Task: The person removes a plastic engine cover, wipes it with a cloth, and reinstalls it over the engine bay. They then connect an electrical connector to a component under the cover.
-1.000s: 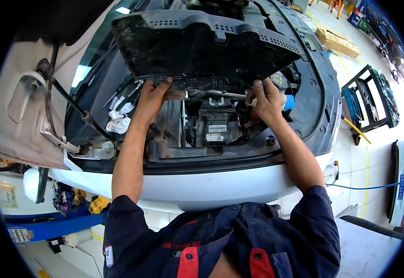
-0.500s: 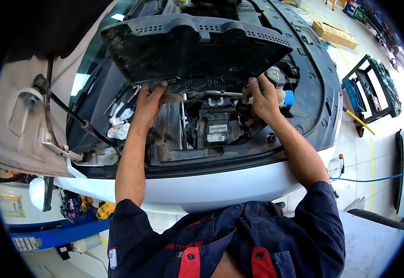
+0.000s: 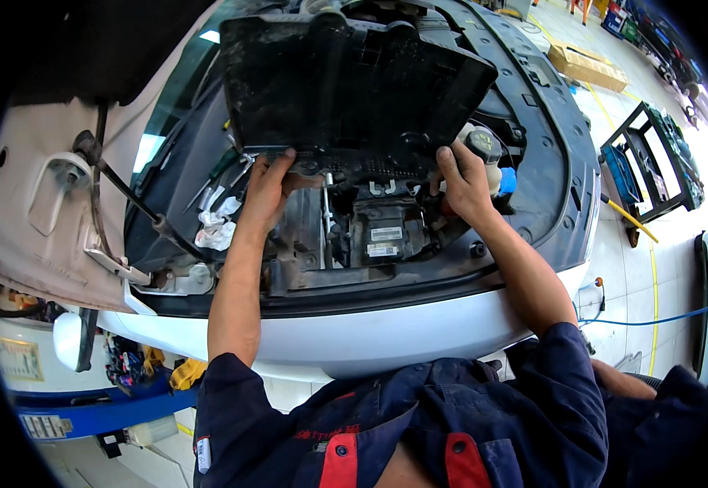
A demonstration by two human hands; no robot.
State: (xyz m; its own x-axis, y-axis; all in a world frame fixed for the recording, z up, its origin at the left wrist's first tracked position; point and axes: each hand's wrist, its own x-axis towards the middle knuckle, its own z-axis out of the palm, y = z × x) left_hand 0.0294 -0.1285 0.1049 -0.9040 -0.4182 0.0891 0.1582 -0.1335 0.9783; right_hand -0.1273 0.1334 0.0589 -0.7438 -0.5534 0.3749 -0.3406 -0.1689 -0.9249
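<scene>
A wide black plastic cover panel [image 3: 346, 89] stands tilted up over the car's engine bay, its broad dark face toward me. My left hand [image 3: 271, 185] grips its near edge at the left, thumb on top. At the right end of that same edge, my right hand [image 3: 464, 183] is closed on it too, fingers mostly hidden underneath. Below the panel, between my forearms, sits a black box-shaped unit [image 3: 385, 232] with white labels. A metal rod [image 3: 328, 215] runs beside it. Just right of my right hand are a dark round cap [image 3: 482, 145] and a blue cap [image 3: 508, 180].
Crumpled white tissue [image 3: 217, 228] and a few hand tools lie left of my left hand. A hood strut [image 3: 130, 199] slants along the left. The white fender [image 3: 386, 333] lies under my forearms. Another person's arm [image 3: 626, 381] shows at lower right. A black cart [image 3: 651, 171] stands beyond.
The panel has tipped, so its perforated far edge has turned out of sight and more of its dark face shows. Another person's arm and dark clothing have appeared at lower right.
</scene>
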